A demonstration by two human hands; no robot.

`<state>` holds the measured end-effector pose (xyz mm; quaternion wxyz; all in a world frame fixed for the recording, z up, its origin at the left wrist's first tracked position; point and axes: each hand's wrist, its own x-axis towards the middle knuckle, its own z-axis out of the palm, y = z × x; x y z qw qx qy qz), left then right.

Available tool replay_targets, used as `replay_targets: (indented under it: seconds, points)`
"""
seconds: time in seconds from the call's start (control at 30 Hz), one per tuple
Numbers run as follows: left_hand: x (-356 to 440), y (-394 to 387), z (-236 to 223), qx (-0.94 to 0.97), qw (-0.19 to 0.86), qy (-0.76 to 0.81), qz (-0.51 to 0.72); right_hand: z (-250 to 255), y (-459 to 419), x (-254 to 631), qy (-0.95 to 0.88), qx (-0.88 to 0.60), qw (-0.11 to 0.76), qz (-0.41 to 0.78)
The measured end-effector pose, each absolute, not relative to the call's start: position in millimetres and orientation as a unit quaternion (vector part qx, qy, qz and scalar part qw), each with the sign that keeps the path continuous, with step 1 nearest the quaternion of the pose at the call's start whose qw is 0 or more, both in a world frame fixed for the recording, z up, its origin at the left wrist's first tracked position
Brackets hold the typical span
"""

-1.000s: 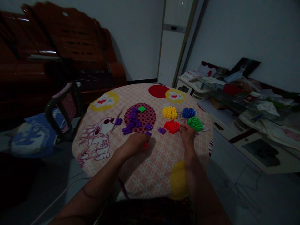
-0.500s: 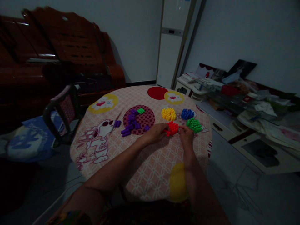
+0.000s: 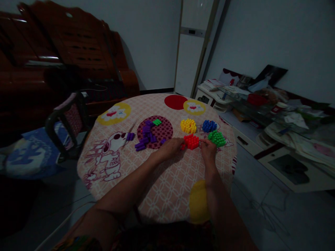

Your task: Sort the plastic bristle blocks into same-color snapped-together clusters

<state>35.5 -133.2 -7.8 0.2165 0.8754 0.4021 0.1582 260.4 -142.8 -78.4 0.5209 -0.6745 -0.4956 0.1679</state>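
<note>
A cluster of red plastic building pieces (image 3: 192,141) with knobby tops stands on the round table, between my two hands. My left hand (image 3: 172,147) is closed on a small red building piece (image 3: 182,146) at the cluster's left side. My right hand (image 3: 208,150) is pinched at the cluster's right edge; what lies between its fingertips is too small to make out. Similar clusters of yellow pieces (image 3: 188,126), blue pieces (image 3: 209,126) and green pieces (image 3: 217,138) stand close by. Loose purple pieces (image 3: 148,135) are heaped to the left, beside a small green piece (image 3: 157,122).
A patterned cloth (image 3: 167,184) covers the table. On the left are a chair (image 3: 68,122) and a wooden sofa (image 3: 86,52). A cluttered low cabinet (image 3: 261,139) runs along the right wall. A tall white unit (image 3: 190,59) stands behind.
My left hand has moved right and forward, from beside the purple pieces to the red cluster, carrying a red piece. My right hand has stayed at the cluster's right edge.
</note>
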Motion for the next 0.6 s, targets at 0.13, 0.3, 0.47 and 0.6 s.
replay_targets:
  seconds: [0.13, 0.3, 0.47, 0.6]
  points:
    - [33.7, -134.1, -3.8, 0.861, 0.232, 0.425, 0.154, -77.1, -144.0, 259.7, -0.497, -0.676, 0.518, 0.165]
    - [22.9, -128.6, 1.7, 0.869, 0.247, 0.403, 0.150, -76.7, -144.9, 259.8, -0.497, -0.678, 0.517, 0.161]
    - [24.3, -121.6, -1.6, 0.854, 0.229, 0.402, 0.236, -76.3, -145.6, 259.7, -0.502, -0.674, 0.517, 0.159]
    - [32.6, -119.8, -7.2, 0.841, 0.226, 0.398, 0.286, -77.9, -144.9, 260.0, -0.502, -0.670, 0.522, 0.163]
